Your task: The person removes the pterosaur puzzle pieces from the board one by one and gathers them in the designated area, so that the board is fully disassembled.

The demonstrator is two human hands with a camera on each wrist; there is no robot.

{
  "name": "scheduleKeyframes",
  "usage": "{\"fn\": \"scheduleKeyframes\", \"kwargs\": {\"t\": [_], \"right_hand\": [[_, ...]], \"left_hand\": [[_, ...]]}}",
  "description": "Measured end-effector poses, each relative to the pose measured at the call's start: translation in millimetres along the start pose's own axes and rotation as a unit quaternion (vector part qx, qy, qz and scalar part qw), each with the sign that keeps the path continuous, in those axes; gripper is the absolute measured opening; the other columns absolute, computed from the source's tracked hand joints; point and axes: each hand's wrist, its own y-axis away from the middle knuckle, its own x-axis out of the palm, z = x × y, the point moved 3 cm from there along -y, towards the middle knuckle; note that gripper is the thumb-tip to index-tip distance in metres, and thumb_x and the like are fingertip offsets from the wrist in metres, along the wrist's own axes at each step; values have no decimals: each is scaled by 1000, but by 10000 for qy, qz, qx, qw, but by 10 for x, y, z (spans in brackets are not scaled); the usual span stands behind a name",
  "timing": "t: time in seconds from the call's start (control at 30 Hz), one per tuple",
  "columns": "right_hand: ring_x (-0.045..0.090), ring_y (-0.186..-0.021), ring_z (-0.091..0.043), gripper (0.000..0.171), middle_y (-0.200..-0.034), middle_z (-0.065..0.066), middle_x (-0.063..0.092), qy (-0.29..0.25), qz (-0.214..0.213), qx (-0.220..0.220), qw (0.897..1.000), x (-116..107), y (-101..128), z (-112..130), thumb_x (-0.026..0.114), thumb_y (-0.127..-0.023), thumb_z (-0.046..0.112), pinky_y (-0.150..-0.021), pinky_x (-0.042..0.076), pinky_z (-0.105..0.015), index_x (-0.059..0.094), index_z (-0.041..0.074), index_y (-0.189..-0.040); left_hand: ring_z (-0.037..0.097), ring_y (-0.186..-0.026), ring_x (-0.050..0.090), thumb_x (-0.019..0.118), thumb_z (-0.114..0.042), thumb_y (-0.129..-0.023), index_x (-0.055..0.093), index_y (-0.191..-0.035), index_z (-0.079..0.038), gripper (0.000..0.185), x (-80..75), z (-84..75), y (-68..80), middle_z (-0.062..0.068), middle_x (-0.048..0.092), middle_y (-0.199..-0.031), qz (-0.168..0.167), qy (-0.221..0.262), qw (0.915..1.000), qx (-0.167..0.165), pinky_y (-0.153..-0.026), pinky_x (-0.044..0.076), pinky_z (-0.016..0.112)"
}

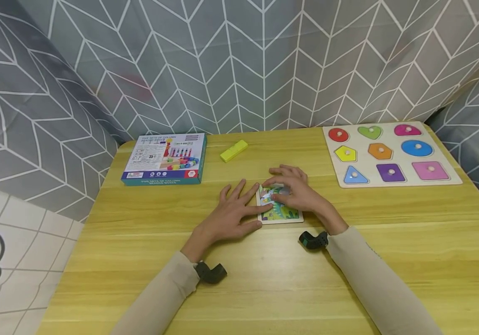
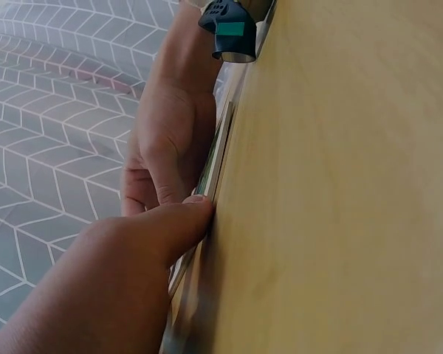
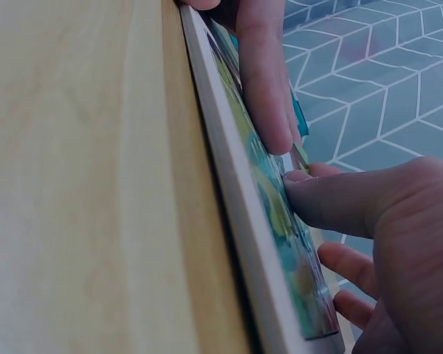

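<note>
Fingers [image 1: 256, 210] touch puzzle [image 1: 282, 213] well inside edges of table [image 1: 260, 279].

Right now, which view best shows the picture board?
The head view: it looks down on the picture board, though the left hand and right hand partly cover it. Right wrist shows its edge and slanted picture; left wrist, mostly its edge.
</note>
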Motion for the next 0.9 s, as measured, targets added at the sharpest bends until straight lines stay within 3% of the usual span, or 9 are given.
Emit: {"fn": "scheduleKeyframes", "kwargs": {"t": [0.23,0.53,0.9], "right_hand": [[32,-145,-40,29,-147,-16,57,-66,-114,-65,9999,-1,-15,6,77,-89,12,-118,6,-65,74,17,-117],[45,-125,-29,32,-120,-5,74,-59,-228,-296,9993,-1,-23,47,81,-86,10,-111,16,-61,76,16,-118],[49,-107,-22,33,-116,-3,75,136,-195,-457,9987,11,-32,65,80,-87,11,-98,24,-53,76,15,-119]], "left_hand": [[41,-159,3,44,-55,-104,44,-151,-47,47,8,6,0,5,17,-172,-8,-10,10000,-13,-121,4,69],[41,-160,3,45,-55,-104,43,-151,-48,47,4,8,3,4,15,-172,44,58,10000,-62,-121,4,69],[42,-159,5,45,-54,-104,44,-151,-47,48,-13,-6,0,5,16,-172,33,26,10000,-46,-121,5,69]]}}
